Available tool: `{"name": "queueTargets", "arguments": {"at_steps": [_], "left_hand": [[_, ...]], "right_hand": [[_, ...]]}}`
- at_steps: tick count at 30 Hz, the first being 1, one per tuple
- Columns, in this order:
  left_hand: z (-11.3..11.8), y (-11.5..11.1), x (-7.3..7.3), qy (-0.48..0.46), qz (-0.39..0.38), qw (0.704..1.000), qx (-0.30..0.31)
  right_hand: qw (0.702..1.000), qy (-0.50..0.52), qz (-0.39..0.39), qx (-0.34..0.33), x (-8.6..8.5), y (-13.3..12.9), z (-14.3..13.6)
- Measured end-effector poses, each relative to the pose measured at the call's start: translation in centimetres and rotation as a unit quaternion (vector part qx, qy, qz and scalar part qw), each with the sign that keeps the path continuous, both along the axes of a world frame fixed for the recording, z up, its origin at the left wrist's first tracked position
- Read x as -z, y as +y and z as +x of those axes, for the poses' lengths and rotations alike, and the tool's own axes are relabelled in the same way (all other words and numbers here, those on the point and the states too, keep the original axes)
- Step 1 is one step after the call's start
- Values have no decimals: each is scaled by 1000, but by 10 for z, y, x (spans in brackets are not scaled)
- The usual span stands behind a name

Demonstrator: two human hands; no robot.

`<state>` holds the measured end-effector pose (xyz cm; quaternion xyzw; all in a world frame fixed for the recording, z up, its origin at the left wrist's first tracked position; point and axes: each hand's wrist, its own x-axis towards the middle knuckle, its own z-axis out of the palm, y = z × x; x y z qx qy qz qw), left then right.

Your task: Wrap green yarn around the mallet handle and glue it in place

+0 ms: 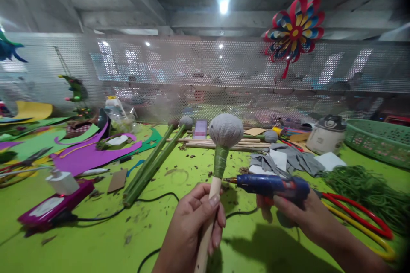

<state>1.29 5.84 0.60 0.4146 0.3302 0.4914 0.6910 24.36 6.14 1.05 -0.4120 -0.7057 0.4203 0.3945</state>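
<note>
My left hand (200,217) is closed around a wooden stick (205,239), which stands nearly upright over the table. At its top sits a round head wrapped in grey yarn (226,130), and below that a band of green yarn (220,162) winds round the stick. My right hand (296,213) grips a blue hot glue gun (272,184) that points left. The gun's nozzle is at the stick just under the green band; whether it touches cannot be made out.
Two green-wrapped sticks (156,164) lie left of centre. A purple power strip (56,207) with a white plug is at the left, its black cable crossing the table. Right are grey fabric scraps (294,158), green yarn (358,192), red-and-yellow handles (361,217) and a green basket (378,143).
</note>
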Motion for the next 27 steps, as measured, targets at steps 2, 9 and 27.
{"name": "queueTargets", "arguments": {"at_steps": [2, 9, 27], "left_hand": [[0, 0, 1, 3, -5, 1000, 1], [-1, 0, 7, -25, 4, 999, 34], [-1, -3, 5, -74, -37, 996, 43]], "right_hand": [[1000, 23, -10, 6, -2, -2, -2], [999, 30, 10, -18, 3, 1, -9], [974, 213, -53, -56, 16, 5, -10]]}}
